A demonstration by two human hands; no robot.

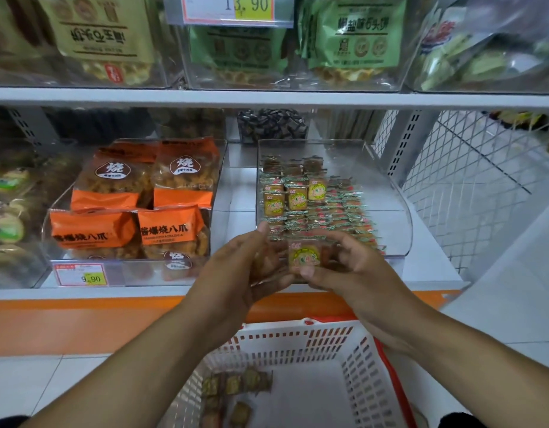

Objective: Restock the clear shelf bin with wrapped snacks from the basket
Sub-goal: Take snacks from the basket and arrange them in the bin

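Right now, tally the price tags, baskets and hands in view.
Price tags: 2 (upper shelf, lower shelf)
Basket: 1
Hands: 2 (left hand, right hand, both gripping wrapped snacks)
Total: 5

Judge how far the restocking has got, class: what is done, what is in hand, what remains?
Done: the clear bin already holds rows of wrapped snacks. In hand: the left hand and right hand hold a snack at the bin's front edge. Left: a few snacks remain in the basket.
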